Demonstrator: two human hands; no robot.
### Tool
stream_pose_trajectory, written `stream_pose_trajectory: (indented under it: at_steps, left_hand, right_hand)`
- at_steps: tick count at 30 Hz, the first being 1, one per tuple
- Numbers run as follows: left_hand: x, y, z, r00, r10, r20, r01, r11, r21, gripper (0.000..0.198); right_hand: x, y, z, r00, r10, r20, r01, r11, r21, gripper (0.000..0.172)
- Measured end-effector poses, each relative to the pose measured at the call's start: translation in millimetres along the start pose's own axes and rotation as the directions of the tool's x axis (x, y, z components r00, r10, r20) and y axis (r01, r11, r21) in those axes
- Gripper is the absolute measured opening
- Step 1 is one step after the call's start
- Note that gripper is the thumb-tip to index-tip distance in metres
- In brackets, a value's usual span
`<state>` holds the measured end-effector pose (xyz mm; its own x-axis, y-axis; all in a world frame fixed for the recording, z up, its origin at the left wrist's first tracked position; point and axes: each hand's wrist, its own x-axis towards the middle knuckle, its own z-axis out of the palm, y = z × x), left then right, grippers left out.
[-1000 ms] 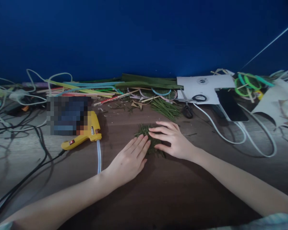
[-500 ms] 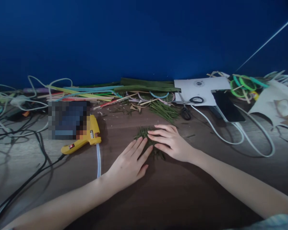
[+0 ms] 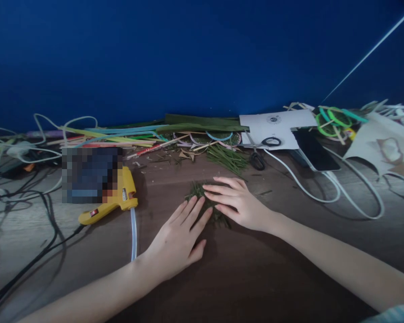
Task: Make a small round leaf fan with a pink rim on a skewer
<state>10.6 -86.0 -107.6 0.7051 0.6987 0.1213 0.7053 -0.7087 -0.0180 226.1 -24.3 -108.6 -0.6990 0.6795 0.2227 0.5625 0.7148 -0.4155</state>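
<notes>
Towards the desk's far left corner, white cables (image 3: 42, 117) loop over one another, with black cords (image 3: 49, 244) trailing towards the near left. The desk (image 3: 27, 229) shows a pale grey wood grain here and turns dark brown at the middle. Next comes a dark object (image 3: 94, 175), blurred into blocks so any writing is lost, then a yellow glue gun (image 3: 129, 184) touching it in view; its small pale label and red patch are too small to read. A clear glue stick (image 3: 133, 229) juts from the gun towards the near edge.

Along the far edge, against a plain blue wall (image 3: 155, 58), lie coloured strips (image 3: 121, 133) and long green leaves (image 3: 202, 122).

Mid-desk, the left hand (image 3: 180, 233) is palm down, fingers slightly spread, their tips at the near left side of a small heap of green clippings (image 3: 195, 187). The right hand (image 3: 240, 202) bends over the heap's right side, fingers apart; whether it pinches anything underneath I cannot tell.

Beyond it, black-handled scissors (image 3: 256, 160) overlap a white sheet (image 3: 279, 123) bearing a round dark emblem, illegible. A dark-screened phone (image 3: 316, 152) with a white lead follows, then green rings (image 3: 340, 119) and a cut pale sheet (image 3: 373, 143) towards the far right corner.
</notes>
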Motion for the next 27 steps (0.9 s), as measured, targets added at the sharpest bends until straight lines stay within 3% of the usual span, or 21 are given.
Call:
stream_pose_trajectory:
  at_steps: [27]
  left_hand:
    - [2.5, 4.5, -2.0, 1.000, -0.006, 0.011, 0.005, 1.000, 0.025, 0.053]
  right_hand:
    - [-1.1, 1.2, 0.6, 1.000, -0.018, -0.001, 0.018, 0.999, 0.029, 0.033]
